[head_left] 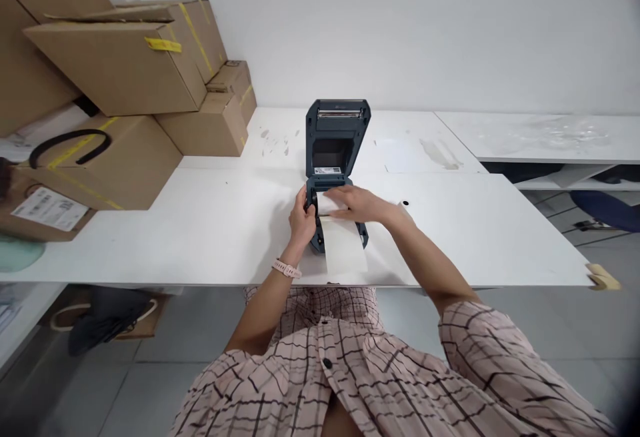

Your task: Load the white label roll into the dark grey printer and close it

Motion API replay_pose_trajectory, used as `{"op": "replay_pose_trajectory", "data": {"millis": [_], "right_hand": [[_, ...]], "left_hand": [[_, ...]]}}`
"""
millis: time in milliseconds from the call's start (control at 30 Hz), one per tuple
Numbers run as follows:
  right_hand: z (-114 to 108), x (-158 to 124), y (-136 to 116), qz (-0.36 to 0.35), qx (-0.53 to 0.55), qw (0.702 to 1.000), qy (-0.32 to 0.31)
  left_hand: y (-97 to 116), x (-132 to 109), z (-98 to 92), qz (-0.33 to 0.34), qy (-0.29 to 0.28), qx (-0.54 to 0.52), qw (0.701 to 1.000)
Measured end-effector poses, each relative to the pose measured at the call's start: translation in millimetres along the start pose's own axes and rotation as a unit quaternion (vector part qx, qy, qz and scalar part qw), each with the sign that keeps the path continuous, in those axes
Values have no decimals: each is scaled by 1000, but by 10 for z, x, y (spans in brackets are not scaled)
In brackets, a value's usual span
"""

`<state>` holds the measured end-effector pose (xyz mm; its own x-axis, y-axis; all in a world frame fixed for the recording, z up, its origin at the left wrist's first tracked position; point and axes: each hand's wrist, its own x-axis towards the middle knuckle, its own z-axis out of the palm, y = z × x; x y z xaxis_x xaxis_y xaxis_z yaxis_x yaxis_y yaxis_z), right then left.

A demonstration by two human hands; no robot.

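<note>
Presently, the label printer (334,150) stands at mid-table with its lid raised upright. The left hand (302,218) is curled against the printer's left side, fingers closed on its edge. The right hand (356,202) lies flat, fingers extended, on the paper strip (344,247), which runs out of the front towards the near edge of the white table (200,224). Cardboard boxes (120,70) are stacked at far left.

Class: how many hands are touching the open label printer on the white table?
2. The left hand grips the printer at its left front; the right hand lies flat on the white paper feeding out.
</note>
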<state>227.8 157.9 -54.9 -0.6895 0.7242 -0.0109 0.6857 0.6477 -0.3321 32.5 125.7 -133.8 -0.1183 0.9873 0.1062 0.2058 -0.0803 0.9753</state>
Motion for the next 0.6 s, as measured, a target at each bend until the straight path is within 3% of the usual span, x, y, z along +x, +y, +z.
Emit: {"op": "replay_pose_trajectory", "data": {"millis": [100,200,333,600], "right_hand": [[282,-510,-251,-27,13,997,72],[593,-822,-512,-3,4,994,114],[829,-885,-684,36,-1,988,153],[850,-841,-699,61,18,984,164]], "left_hand": [[1,-4,3,16,3,5,1000],[0,-9,0,20,3,9,1000],[-12,-18,-12,14,-5,9,1000],[14,-20,-26,-13,-18,-4,1000]]}}
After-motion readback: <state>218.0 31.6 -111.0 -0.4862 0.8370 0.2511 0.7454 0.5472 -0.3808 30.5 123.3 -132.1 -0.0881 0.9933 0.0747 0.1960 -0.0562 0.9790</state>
